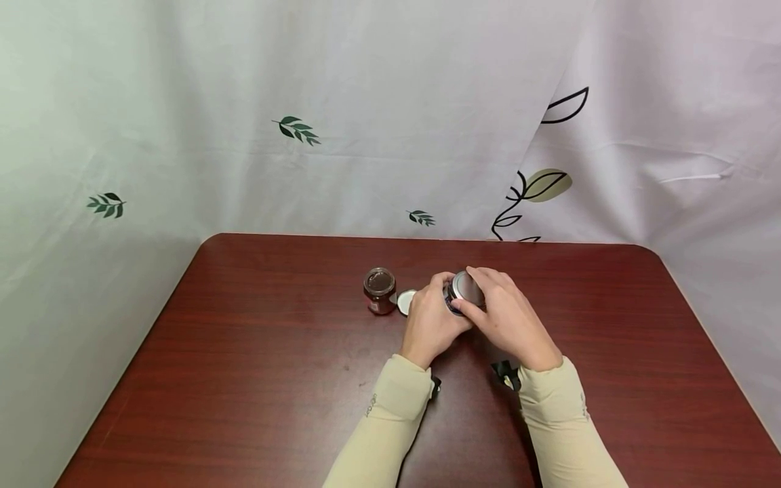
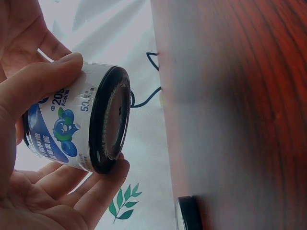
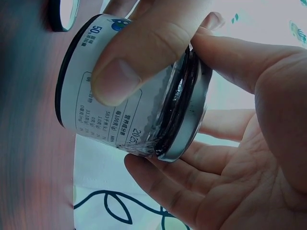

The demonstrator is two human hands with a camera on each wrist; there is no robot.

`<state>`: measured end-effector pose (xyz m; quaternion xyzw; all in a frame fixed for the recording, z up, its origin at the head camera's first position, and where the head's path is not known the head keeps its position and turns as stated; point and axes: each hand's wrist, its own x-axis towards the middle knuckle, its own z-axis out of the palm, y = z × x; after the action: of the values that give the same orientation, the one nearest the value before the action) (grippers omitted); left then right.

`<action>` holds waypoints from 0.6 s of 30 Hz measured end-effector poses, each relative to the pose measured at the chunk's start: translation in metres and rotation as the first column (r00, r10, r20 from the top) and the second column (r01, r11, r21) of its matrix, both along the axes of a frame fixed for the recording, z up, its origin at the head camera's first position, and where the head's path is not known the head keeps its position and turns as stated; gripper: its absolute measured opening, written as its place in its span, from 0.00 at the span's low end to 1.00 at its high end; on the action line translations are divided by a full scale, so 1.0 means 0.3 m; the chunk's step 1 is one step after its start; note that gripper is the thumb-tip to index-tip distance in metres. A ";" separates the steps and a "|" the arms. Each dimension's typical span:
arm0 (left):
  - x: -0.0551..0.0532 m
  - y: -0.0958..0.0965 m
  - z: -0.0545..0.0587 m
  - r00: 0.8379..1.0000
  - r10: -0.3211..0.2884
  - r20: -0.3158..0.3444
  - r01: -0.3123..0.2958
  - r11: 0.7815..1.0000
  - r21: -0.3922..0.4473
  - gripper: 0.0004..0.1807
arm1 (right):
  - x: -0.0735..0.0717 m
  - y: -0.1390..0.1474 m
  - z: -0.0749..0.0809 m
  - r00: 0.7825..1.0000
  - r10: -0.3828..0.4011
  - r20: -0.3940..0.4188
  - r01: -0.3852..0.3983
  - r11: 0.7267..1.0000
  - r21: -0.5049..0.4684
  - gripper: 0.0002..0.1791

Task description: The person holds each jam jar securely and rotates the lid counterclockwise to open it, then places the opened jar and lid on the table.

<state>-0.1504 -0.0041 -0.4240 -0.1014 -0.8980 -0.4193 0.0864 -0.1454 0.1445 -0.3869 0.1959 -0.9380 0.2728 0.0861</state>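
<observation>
A blueberry jam jar (image 2: pixel 72 120) with a white and blue label is held tilted above the table between both hands. My left hand (image 1: pixel 432 320) grips its glass body, with the thumb lying across the label in both wrist views. Around the silver lid (image 3: pixel 189 117) at the other end curl the fingers and thumb of my right hand (image 1: pixel 506 313). The lid sits on the jar's mouth. Dark jam shows through the glass below the lid in the right wrist view.
An uncovered jar (image 1: pixel 379 301) of dark red-brown jam stands left of the hands. Beside it a loose lid (image 1: pixel 405 302) lies with its white inside facing up. Both are on the reddish-brown wooden table (image 1: pixel 262 352), backed by a white leaf-print curtain (image 1: pixel 366 102).
</observation>
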 end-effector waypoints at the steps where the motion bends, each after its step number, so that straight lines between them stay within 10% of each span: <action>1: 0.000 0.000 0.001 1.000 -0.001 -0.001 0.001 1.000 0.000 0.38 | -0.001 0.000 0.000 1.000 0.001 0.000 -0.001 1.000 0.000 0.32; 18: -0.003 -0.001 -0.003 1.000 -0.010 -0.002 0.010 1.000 -0.006 0.38 | -0.004 0.004 0.004 0.999 0.027 0.018 -0.027 1.000 0.006 0.33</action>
<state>-0.1512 -0.0043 -0.4250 -0.1066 -0.8986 -0.4170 0.0851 -0.1467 0.1457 -0.3858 0.2062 -0.9369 0.2727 0.0732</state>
